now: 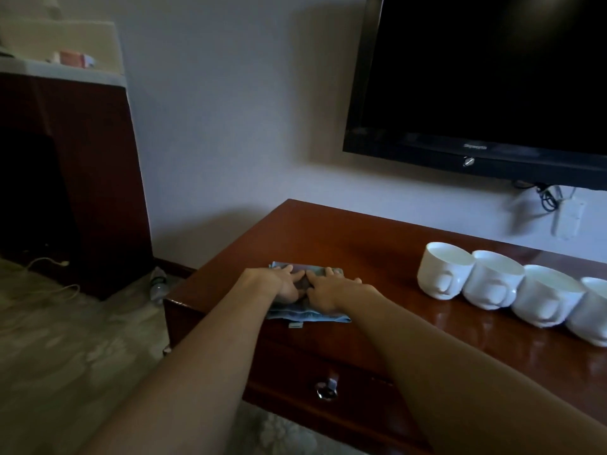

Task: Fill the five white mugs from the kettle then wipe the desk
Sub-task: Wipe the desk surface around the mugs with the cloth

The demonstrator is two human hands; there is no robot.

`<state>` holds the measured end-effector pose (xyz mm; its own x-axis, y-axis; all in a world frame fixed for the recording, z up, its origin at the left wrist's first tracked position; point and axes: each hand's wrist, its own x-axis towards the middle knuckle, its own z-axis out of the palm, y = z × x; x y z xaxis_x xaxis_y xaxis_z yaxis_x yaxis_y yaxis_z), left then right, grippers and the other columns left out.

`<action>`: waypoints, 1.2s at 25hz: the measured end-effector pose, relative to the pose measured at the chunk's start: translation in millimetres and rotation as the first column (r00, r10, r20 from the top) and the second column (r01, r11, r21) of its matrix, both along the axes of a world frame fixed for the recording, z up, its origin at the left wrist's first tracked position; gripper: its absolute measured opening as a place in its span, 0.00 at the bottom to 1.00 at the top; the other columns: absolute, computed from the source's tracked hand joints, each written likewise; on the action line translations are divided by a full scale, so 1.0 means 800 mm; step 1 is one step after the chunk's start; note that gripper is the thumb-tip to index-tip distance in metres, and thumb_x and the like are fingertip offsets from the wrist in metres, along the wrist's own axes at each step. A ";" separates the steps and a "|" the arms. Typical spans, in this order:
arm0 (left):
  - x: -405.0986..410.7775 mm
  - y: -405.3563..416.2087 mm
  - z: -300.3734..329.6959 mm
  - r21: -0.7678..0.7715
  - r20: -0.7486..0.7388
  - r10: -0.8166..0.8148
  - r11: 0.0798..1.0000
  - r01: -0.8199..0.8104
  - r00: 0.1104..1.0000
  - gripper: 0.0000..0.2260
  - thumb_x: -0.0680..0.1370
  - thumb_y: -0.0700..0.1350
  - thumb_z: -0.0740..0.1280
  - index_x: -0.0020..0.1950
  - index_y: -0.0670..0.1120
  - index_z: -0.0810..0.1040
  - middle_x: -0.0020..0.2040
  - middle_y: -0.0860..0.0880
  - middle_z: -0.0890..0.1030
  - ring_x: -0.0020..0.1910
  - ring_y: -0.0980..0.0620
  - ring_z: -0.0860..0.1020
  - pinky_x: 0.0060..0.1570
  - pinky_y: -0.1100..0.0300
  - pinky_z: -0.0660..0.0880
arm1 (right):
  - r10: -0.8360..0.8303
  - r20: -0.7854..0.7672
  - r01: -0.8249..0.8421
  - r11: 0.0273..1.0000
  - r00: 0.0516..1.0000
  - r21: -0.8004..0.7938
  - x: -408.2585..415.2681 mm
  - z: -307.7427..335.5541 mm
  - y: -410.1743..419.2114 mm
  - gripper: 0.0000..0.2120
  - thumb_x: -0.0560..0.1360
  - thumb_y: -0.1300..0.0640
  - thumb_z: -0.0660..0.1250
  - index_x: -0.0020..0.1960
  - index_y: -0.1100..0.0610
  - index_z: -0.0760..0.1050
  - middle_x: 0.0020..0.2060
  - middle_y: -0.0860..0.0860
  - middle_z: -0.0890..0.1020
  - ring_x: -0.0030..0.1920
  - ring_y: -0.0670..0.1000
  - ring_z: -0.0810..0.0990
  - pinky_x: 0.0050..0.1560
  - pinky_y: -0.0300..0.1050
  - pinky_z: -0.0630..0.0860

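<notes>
Here, the largest thing in view is a dark television [492, 80], fixed to the wall above and to the right of the hands, its right side cut off by the frame edge. Under it stretches the reddish wooden desk [345, 244], which carries everything the hands reach; a drawer with a metal ring pull [325, 392] sits in its front, below the forearms. Off to the left of the hands stands a dark wooden cabinet [82, 165] with a pale top, and the small items on it are too blurred to identify.

To the right of the hands, a row of white mugs [492, 280] stands on the desk, each touching the next. Four are visible, the last one cut by the frame edge; whether a fifth stands beyond it cannot be told, and their contents are hard to make out in the dim light. No kettle shows.

At the desk's left end lies a folded bluish cloth [308, 315], flat on the wood. The left hand [282, 284] and the right hand [328, 290] both lie on top of it, side by side with fingertips nearly meeting, fingers extended and spread, palms down, pressing the cloth rather than gripping it. Much of the cloth is hidden beneath them. A clear plastic bottle [158, 284] lies on the floor left of the hands.
</notes>
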<state>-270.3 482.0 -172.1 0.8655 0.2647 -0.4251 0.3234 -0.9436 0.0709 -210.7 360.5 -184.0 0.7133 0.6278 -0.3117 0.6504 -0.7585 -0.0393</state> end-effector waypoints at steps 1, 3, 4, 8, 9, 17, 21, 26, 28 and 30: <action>0.020 0.008 -0.004 -0.012 0.010 -0.008 1.000 0.008 1.000 0.30 0.86 0.57 0.54 0.83 0.59 0.41 0.84 0.52 0.39 0.83 0.42 0.44 0.80 0.40 0.47 | -0.009 0.009 0.009 1.000 1.000 -0.021 0.016 0.002 0.009 0.38 0.81 0.36 0.57 0.84 0.45 0.44 0.83 0.59 0.47 0.82 0.62 0.45 0.76 0.74 0.43; 0.066 0.020 -0.011 -0.009 0.017 -0.020 1.000 0.020 1.000 0.30 0.87 0.55 0.54 0.83 0.58 0.40 0.84 0.51 0.38 0.83 0.42 0.43 0.81 0.41 0.46 | -0.003 0.023 0.005 0.997 1.000 -0.080 0.056 0.008 0.023 0.37 0.81 0.36 0.58 0.84 0.44 0.46 0.83 0.57 0.50 0.83 0.61 0.46 0.76 0.75 0.42; 0.089 0.026 -0.012 -0.001 0.013 -0.029 1.000 0.029 0.999 0.30 0.86 0.56 0.54 0.83 0.58 0.40 0.84 0.51 0.39 0.83 0.41 0.43 0.80 0.39 0.45 | 0.013 0.021 -0.011 0.994 1.000 -0.112 0.077 0.013 0.028 0.35 0.82 0.38 0.57 0.83 0.44 0.46 0.83 0.56 0.51 0.83 0.61 0.46 0.76 0.75 0.44; 0.201 0.058 -0.013 0.033 0.006 -0.043 0.999 0.042 0.999 0.31 0.85 0.61 0.52 0.83 0.58 0.40 0.84 0.50 0.39 0.83 0.40 0.45 0.80 0.38 0.46 | 0.085 0.007 -0.082 0.981 0.996 -0.173 0.180 0.030 0.058 0.31 0.85 0.42 0.53 0.84 0.44 0.45 0.83 0.54 0.55 0.80 0.60 0.57 0.77 0.66 0.58; 0.230 0.069 -0.011 0.042 0.006 -0.035 0.999 0.035 0.999 0.31 0.85 0.60 0.53 0.83 0.57 0.40 0.84 0.50 0.40 0.83 0.40 0.45 0.80 0.39 0.45 | 0.095 -0.003 -0.095 0.983 0.995 -0.157 0.205 0.035 0.067 0.31 0.85 0.43 0.54 0.84 0.46 0.46 0.82 0.56 0.57 0.74 0.57 0.67 0.73 0.58 0.66; 0.385 0.160 -0.003 0.095 -0.048 0.036 0.995 -0.032 0.998 0.33 0.84 0.63 0.54 0.83 0.58 0.40 0.84 0.52 0.41 0.83 0.41 0.46 0.81 0.45 0.47 | 0.108 0.039 -0.102 0.986 0.993 -0.135 0.394 0.010 0.167 0.30 0.86 0.41 0.49 0.84 0.43 0.43 0.83 0.57 0.50 0.82 0.62 0.51 0.78 0.67 0.54; 0.416 0.199 -0.004 0.094 -0.099 0.013 0.996 -0.004 0.995 0.36 0.82 0.67 0.55 0.83 0.59 0.40 0.84 0.52 0.41 0.83 0.39 0.50 0.79 0.38 0.51 | 0.043 -0.045 -0.048 0.992 0.998 -0.120 0.421 0.014 0.189 0.31 0.86 0.40 0.49 0.83 0.41 0.39 0.83 0.54 0.40 0.83 0.58 0.41 0.74 0.78 0.46; 0.456 0.230 0.018 0.109 -0.224 -0.071 0.989 0.097 0.972 0.43 0.79 0.67 0.61 0.84 0.56 0.38 0.85 0.49 0.42 0.82 0.37 0.55 0.77 0.36 0.56 | -0.022 -0.061 0.015 0.993 0.998 -0.118 0.441 0.017 0.211 0.33 0.84 0.39 0.53 0.83 0.42 0.40 0.84 0.53 0.42 0.83 0.58 0.41 0.74 0.77 0.42; 0.456 0.236 0.014 0.043 -0.196 -0.088 0.994 0.099 0.977 0.43 0.79 0.65 0.63 0.84 0.56 0.39 0.84 0.48 0.40 0.82 0.37 0.54 0.77 0.36 0.56 | -0.021 -0.057 0.014 0.992 0.998 -0.122 0.446 0.018 0.219 0.34 0.84 0.38 0.53 0.83 0.42 0.41 0.84 0.53 0.42 0.83 0.58 0.42 0.74 0.77 0.43; 0.445 0.236 0.012 0.014 -0.142 -0.104 0.994 0.107 0.984 0.42 0.80 0.63 0.64 0.83 0.56 0.40 0.84 0.48 0.40 0.82 0.38 0.53 0.77 0.33 0.54 | -0.034 -0.050 0.028 0.993 0.998 -0.116 0.447 0.020 0.220 0.34 0.84 0.38 0.54 0.83 0.41 0.40 0.84 0.53 0.42 0.83 0.57 0.42 0.75 0.77 0.44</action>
